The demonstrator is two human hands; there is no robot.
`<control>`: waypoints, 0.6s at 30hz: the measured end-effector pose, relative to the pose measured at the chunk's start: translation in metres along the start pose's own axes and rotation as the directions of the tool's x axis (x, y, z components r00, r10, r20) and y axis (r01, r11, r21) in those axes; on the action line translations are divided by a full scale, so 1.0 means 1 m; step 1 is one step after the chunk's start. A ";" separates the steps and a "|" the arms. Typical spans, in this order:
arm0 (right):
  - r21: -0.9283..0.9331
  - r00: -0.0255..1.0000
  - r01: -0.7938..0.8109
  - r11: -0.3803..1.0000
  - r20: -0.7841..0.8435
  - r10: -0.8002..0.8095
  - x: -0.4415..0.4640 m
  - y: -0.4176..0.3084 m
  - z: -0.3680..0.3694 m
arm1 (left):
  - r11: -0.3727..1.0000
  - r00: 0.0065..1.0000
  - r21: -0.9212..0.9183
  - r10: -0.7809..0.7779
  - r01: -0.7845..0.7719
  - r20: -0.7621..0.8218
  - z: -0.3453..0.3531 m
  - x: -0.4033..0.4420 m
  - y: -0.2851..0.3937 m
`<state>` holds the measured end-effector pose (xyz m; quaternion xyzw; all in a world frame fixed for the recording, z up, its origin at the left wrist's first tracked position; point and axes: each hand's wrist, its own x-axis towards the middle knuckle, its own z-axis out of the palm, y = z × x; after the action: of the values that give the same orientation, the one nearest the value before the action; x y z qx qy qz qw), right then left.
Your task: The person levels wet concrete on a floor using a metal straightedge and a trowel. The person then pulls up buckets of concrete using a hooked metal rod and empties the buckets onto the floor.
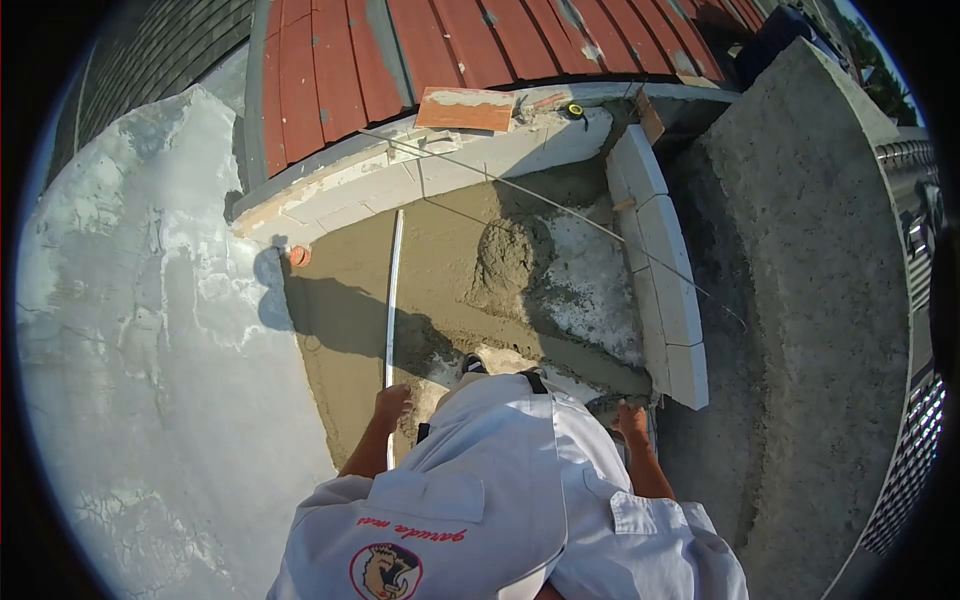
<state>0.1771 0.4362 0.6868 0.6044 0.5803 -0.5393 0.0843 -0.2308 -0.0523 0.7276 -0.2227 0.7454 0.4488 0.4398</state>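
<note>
My left hand [393,405] is closed over the near part of a long pale straightedge [396,290], which lies lengthwise on wet grey mortar [345,265]. My right hand [632,424] is low beside the near end of the white block wall [665,255]. Its fingers are curled, and a thin greyish edge shows next to them; what they grip is too small to make out. Ahead of me a heap of mortar [505,262] sits on the floor, partly in shadow. A rough whitish floor patch [595,285] shows to its right.
A thin rod [520,187] crosses above the floor from the back ledge to the right wall. On the ledge are an orange tile [465,110] and a yellow tape measure [575,111]. An orange pipe end [299,256] stands at the left. Red metal roofing [450,45] lies beyond.
</note>
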 end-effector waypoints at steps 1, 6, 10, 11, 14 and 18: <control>0.077 0.998 -0.045 0.996 -0.044 0.049 -0.008 0.012 0.000 | 1.000 1.000 -0.008 -0.005 0.005 0.013 0.001 0.003 0.005; 0.312 0.956 0.041 0.949 -0.287 0.053 -0.059 0.047 0.020 | 0.990 0.996 0.139 -0.025 0.013 0.083 0.008 0.021 0.031; 0.412 0.961 -0.121 0.903 -0.180 0.211 -0.068 0.102 0.027 | 0.972 0.992 0.237 -0.030 0.001 0.119 0.026 0.022 0.069; 0.437 0.963 -0.150 0.887 -0.139 0.232 -0.069 0.117 0.032 | 0.968 0.994 0.252 -0.034 0.007 0.105 0.024 0.023 0.073; 0.215 0.972 -0.115 0.970 -0.179 0.155 -0.100 0.097 0.031 | 0.958 0.992 0.282 0.020 -0.054 0.124 0.031 0.030 0.086; -0.055 0.948 0.226 0.973 -0.217 -0.233 -0.057 0.196 0.040 | 0.918 0.978 0.346 0.148 -0.191 0.147 0.038 0.018 0.089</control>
<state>0.3250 0.3111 0.6105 0.5879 0.6602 -0.4661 -0.0356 -0.2871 0.0265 0.7468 -0.0463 0.8039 0.3542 0.4756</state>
